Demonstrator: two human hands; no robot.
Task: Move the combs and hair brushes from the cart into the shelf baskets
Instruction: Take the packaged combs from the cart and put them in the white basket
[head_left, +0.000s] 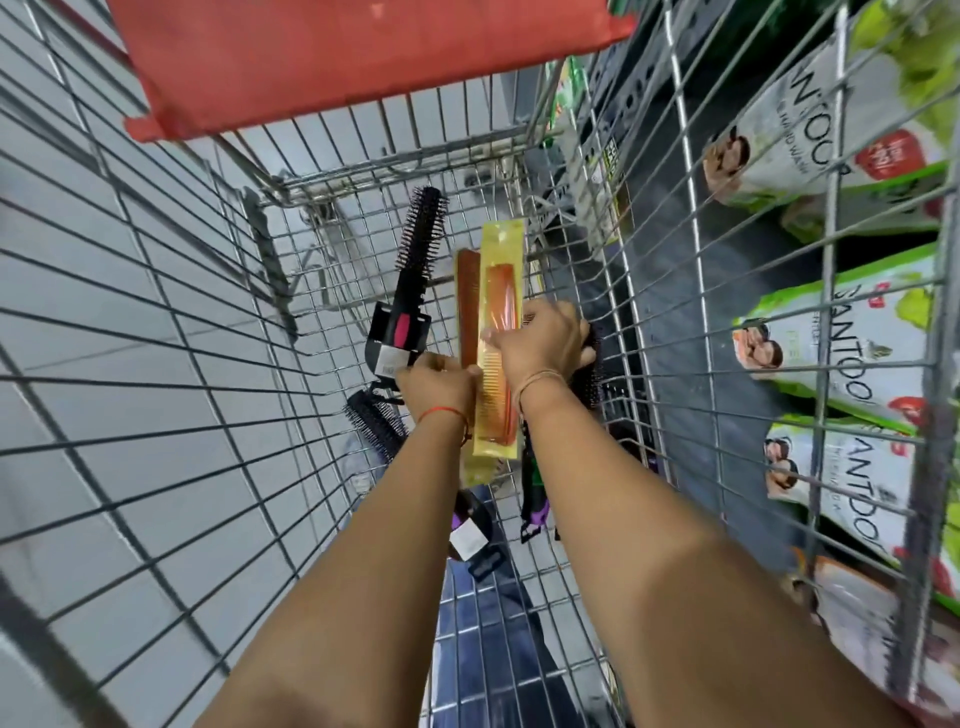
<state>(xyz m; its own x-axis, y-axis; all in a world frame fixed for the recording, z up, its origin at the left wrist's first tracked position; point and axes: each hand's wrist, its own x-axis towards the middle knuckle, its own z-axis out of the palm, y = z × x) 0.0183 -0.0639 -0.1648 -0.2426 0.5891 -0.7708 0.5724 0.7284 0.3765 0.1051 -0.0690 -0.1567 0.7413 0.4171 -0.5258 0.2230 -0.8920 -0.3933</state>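
Our right hand (545, 345) gripping a dark brush (589, 379), our left hand (436, 382) pinching packaged combs (493, 332), round brush (421, 234) at eleven o'clock, wire cart (291, 187).

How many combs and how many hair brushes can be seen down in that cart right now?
Packaged orange combs: 2, a short one and a long one, both held in the hands.
Black round hair brushes: 3 clearly visible, at and; others may be hidden under the arms.
Total: 5

Bright, even overhead light, hardly any shadows; the wide lens bows the cart (156, 291) wires outward at the edges, and the pouches (841, 374) at right smear with motion blur
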